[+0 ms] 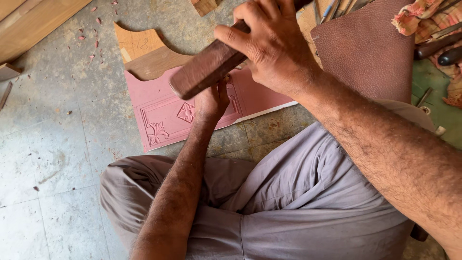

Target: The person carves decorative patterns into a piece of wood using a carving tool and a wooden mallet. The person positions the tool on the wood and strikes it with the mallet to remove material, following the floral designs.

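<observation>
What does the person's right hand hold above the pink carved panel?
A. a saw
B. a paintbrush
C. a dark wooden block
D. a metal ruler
C: the right hand grips a dark wooden block raised over the pink carved panel, where the left hand rests.
</observation>
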